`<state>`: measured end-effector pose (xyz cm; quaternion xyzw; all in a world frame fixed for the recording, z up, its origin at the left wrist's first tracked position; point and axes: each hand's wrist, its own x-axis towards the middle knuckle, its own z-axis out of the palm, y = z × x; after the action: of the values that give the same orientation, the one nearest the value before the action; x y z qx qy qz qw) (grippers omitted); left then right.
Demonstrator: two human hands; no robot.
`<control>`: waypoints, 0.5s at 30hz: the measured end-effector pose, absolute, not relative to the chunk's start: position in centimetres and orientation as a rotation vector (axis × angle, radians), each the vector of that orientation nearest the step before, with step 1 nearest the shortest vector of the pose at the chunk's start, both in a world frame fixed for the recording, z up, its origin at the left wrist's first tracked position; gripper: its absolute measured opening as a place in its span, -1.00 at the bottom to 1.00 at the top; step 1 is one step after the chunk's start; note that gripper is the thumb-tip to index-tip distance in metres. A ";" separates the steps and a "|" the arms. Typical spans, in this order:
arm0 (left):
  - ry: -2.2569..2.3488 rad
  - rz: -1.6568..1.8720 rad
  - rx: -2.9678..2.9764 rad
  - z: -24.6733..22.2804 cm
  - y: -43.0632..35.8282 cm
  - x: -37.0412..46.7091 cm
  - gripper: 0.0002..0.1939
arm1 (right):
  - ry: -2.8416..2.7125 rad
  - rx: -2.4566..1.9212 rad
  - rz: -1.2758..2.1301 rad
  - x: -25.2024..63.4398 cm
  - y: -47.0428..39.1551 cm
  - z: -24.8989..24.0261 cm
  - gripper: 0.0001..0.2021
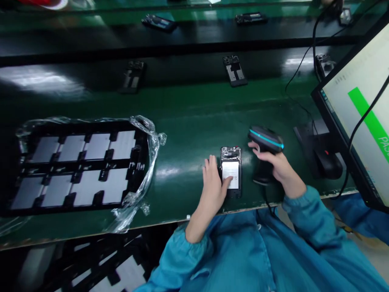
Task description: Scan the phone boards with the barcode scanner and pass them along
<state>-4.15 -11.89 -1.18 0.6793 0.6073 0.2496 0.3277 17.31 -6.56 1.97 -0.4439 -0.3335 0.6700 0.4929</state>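
Note:
An opened phone (pixel 231 170) lies on the green bench top near its front edge, its circuit board and white battery (pixel 231 172) facing up. My left hand (pixel 213 180) rests at the phone's left side, fingers stretched out and the thumb lying across the battery. To the right of the phone, my right hand (pixel 281 166) is wrapped round the grip of a black barcode scanner (pixel 266 140) with a lit blue stripe. The scanner's head points left, above the bench. Part of its grip is hidden by my fingers.
A black tray (pixel 69 167) of several batteries, edged with clear plastic film (pixel 154 142), sits at the left. Opened phones (pixel 235 71) lie on the dark strip behind. A monitor (pixel 358 105) and a mouse (pixel 328 162) stand at the right, with hanging cables.

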 end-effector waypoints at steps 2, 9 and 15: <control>1.561 0.743 1.620 -1.0 -12.6 -2.7 -0.27 | -0.717 -1.173 1.645 17.7 -9.6 2.4 -0.59; 1.412 0.858 1.426 -1.4 -3.1 0.4 -0.72 | -0.456 -1.099 1.578 17.8 -10.5 1.0 -0.61; 1.458 1.004 1.585 -0.2 16.2 9.2 -0.56 | -0.329 -0.970 1.499 21.3 -8.7 0.2 -0.70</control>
<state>9.23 16.15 -0.23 0.6187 0.5694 0.3919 0.3734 21.31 -8.66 0.16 -0.4210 -0.1427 0.6508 0.6155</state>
